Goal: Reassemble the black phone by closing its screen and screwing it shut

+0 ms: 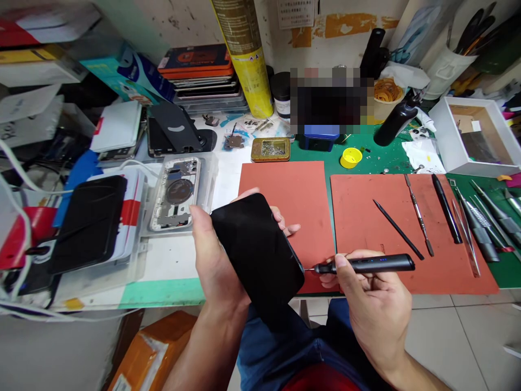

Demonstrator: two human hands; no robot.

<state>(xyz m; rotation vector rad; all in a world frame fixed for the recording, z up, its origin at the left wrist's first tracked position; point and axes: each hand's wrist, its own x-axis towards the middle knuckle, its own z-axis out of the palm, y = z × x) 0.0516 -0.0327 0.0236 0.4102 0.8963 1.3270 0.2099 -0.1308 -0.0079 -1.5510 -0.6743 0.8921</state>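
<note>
A smartphone (260, 247) with a dark screen facing up lies tilted in my left hand (222, 260), whose thumb and fingers wrap around its sides. My right hand (372, 304) grips a black pen-shaped electric screwdriver (378, 263) with small blue lights. The thin bit points left and meets the phone's lower right edge; whether it sits in a screw is too small to tell. Both hands are above the front edge of the bench, over a red-brown mat (285, 190).
A second red-brown mat (366, 217) carries a spudger (399, 229), a metal pry tool (419, 214) and tweezers (468, 233). An opened phone housing (177, 193) rests in a clear tray at left. Behind are a small tin (271, 149), a yellow cap (350, 158) and a white box (480, 136).
</note>
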